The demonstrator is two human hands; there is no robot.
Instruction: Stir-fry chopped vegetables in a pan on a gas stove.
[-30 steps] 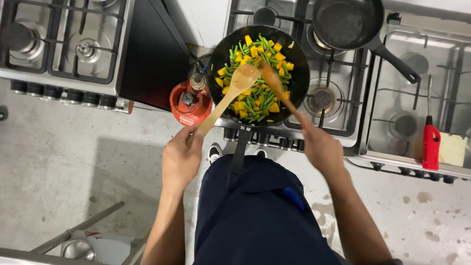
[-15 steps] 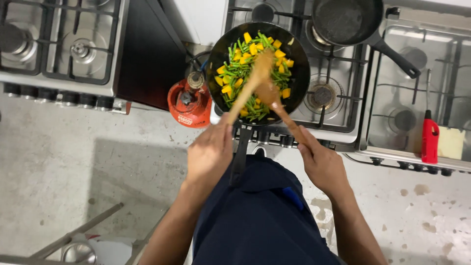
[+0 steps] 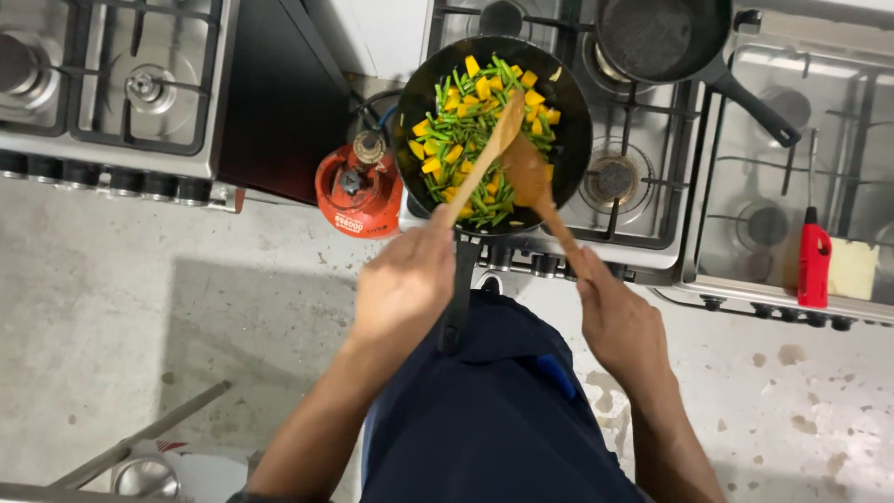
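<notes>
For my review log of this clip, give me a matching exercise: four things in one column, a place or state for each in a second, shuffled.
Things:
1. gas cylinder
2. empty pan
3. red bottle
4. wok

Places or states:
A. on a rear burner
B. on the floor between two stoves
C. full of green beans and yellow cubes
D. on the right-hand stove's front edge

Pairs: 1-B, 2-A, 3-D, 4-C
</notes>
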